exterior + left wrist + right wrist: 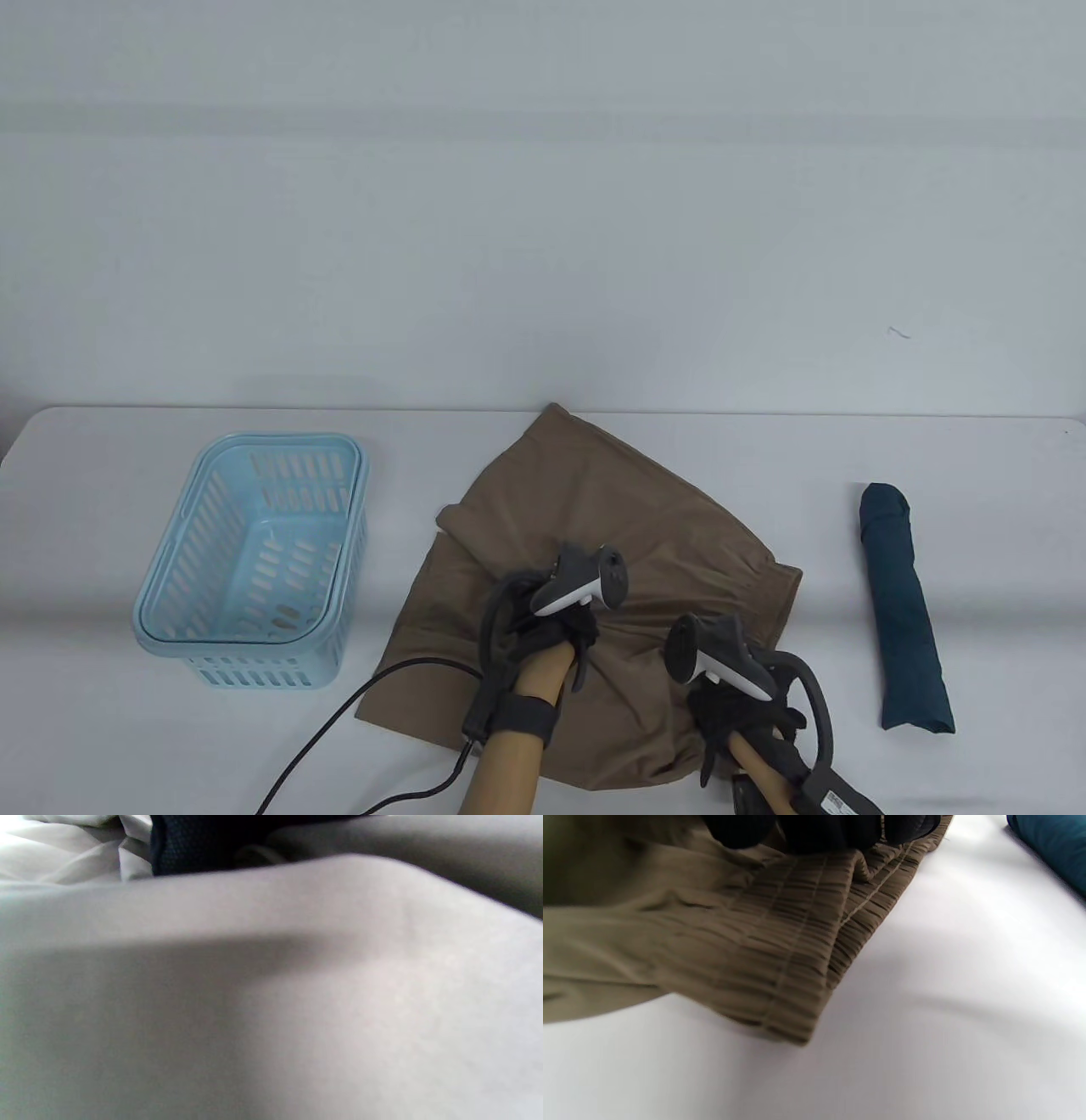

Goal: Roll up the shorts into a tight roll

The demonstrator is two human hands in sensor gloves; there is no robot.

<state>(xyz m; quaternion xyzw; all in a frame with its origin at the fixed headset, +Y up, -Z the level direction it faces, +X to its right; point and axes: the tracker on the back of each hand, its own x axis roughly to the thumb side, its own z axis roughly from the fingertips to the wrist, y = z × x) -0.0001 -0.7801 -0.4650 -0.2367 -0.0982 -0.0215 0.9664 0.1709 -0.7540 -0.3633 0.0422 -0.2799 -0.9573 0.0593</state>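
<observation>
Gripping elastic waistband [797, 955] of brown shorts [611, 509] with my right hand [734, 705], fingers curled, to start folding; left hand [551, 632] on cloth, grip unclear.

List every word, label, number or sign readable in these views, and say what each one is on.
No text can be read.
A small white label on the black gear at the right wrist carries print too small to read.
The brown shorts, blue basket and teal roll show none.
</observation>
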